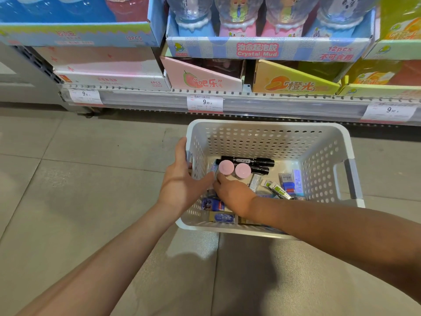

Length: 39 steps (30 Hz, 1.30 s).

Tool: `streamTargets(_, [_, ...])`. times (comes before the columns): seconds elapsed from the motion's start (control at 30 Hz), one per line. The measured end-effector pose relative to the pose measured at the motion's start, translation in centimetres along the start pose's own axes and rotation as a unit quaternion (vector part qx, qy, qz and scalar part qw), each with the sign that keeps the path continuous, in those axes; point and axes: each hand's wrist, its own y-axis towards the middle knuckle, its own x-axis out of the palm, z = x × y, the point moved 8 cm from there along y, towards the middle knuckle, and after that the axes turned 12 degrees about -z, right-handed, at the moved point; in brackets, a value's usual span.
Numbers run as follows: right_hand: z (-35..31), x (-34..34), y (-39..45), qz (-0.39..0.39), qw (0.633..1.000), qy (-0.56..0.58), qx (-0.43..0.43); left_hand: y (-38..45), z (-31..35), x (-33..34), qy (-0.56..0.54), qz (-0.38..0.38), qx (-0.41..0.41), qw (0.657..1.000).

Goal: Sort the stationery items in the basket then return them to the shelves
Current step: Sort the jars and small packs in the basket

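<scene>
A white perforated basket (pixel 323 156) stands on the floor in front of the shelf (pixel 273 103). Inside are two jars with pink lids (pixel 226 166), two black markers (pixel 248 161), and several small erasers and packets (pixel 287 181). My left hand (pixel 182 185) reaches over the basket's left wall with its fingers spread, the tips close to the left jar. My right hand (pixel 234 195) is inside the basket. Its fingers curl down against the near side of the left pink-lidded jar, and the fingertips are hidden, so a grip is unclear.
The low shelf holds display boxes of crystal mud (pixel 257 50), a pink box (pixel 205 80) and an orange box (pixel 293 84), with price tags (pixel 205 102) on the rail. Grey tiled floor (pixel 79 179) stretches left of and in front of the basket.
</scene>
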Motion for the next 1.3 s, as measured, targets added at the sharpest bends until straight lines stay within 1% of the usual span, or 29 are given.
streamTargets(0.07, [0.3, -0.5, -0.7, 0.018, 0.999, 0.044, 0.001, 0.1, -0.1, 0.0, -0.002, -0.001, -0.003, 1.000])
streamTargets(0.13, [0.7, -0.8, -1.4, 0.009, 0.995, 0.098, 0.013, 0.1, -0.2, 0.0, -0.001, 0.000, -0.005, 1.000])
streamTargets(0.2, [1.0, -0.8, -2.0, 0.010, 0.983, 0.184, 0.014, 0.1, -0.2, 0.0, 0.004, 0.003, -0.006, 1.000])
streamTargets(0.3, [2.4, -0.9, -2.5, 0.053, 0.943, 0.326, 0.044, 0.1, -0.2, 0.1, 0.001, 0.000, -0.007, 1.000])
streamTargets(0.4, [3.3, -0.4, -2.7, 0.056, 0.892, 0.444, 0.067, 0.1, -0.3, 0.1, -0.002, -0.004, -0.009, 1.000])
streamTargets(0.47, [3.3, -0.2, -3.0, 0.035, 0.869, 0.488, 0.071, 0.1, -0.2, 0.1, -0.003, -0.005, -0.011, 1.000])
streamTargets(0.53, [3.2, 0.2, -3.2, 0.022, 0.855, 0.514, 0.073, 0.1, -0.1, 0.2, -0.001, -0.007, -0.012, 1.000])
streamTargets(0.63, [3.5, 0.4, -3.2, 0.036, 0.842, 0.533, 0.077, 0.1, -0.2, 0.1, -0.003, -0.007, -0.017, 1.000])
streamTargets(0.77, [3.5, 1.1, -2.6, 0.019, 0.846, 0.527, 0.081, 0.1, -0.1, 0.1, -0.003, -0.009, -0.016, 1.000])
streamTargets(0.83, [3.3, 1.0, -2.3, 0.015, 0.865, 0.496, 0.071, 0.1, -0.1, 0.1, 0.000, -0.009, -0.013, 1.000])
streamTargets(0.9, [3.1, 0.7, -1.9, 0.026, 0.886, 0.459, 0.061, 0.1, 0.0, 0.1, 0.003, -0.008, -0.009, 1.000])
streamTargets(1.1, [2.7, 0.1, -1.1, 0.064, 0.902, 0.423, 0.063, 0.0, 0.0, 0.0, 0.004, -0.007, 0.000, 1.000])
streamTargets(1.3, [2.5, 0.6, -0.7, 0.023, 0.947, 0.313, 0.069, 0.0, 0.0, 0.0, 0.005, -0.003, 0.004, 1.000])
